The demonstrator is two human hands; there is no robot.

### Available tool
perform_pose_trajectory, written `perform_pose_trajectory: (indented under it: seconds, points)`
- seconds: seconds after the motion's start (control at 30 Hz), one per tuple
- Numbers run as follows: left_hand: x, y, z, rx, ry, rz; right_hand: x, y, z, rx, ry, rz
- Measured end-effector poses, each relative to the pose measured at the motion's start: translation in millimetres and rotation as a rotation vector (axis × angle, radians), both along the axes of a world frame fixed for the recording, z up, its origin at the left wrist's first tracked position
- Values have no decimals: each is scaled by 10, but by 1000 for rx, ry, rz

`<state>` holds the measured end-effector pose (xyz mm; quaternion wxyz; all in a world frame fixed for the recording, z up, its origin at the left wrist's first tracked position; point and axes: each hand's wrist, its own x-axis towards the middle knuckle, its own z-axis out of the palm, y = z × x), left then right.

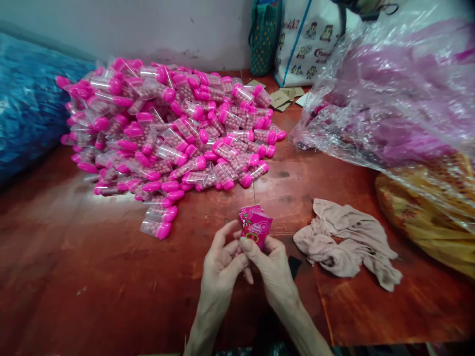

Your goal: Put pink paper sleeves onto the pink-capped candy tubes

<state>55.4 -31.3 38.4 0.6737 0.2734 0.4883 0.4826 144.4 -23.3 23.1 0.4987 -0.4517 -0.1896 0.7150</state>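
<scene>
Small pink printed cards or labels (259,226), at least two overlapping, stand up from my right hand (276,269), whose thumb presses on their front. My left hand (221,262) is close beside them on the left, its fingers loosely curved and apart, with its thumb near my right thumb. Whether the left fingertips touch the back of the labels is hidden. Beyond my hands lies a big heap of clear plastic tubes (193,133) with bright pink caps, filled with small pink balls. A few tubes (159,220) lie at the heap's near edge.
A crumpled beige cloth (347,240) lies right of my hands on the red-brown wooden surface (122,277). Clear plastic wrapping (389,94) and a yellow bag (426,217) fill the right side. A blue bag (33,104) stands left; cardboard pieces (284,98) and a printed white bag (311,44) are behind.
</scene>
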Motion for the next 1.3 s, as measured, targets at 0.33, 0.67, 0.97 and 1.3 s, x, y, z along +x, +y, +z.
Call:
perform_pose_trajectory:
  seconds: [0.33,0.67,0.97,1.3]
  points:
    - [-9,31,9,-1,24,74,-76,15,-31,30,-107,-25]
    - [-328,66,-162,18,198,-24,240,101,110,163,-198,421]
    - [-30,124,-34,-185,-125,151,346,124,200,464,-686,421]
    - [-39,146,-44,-183,-230,283,308,72,100,556,-702,328]
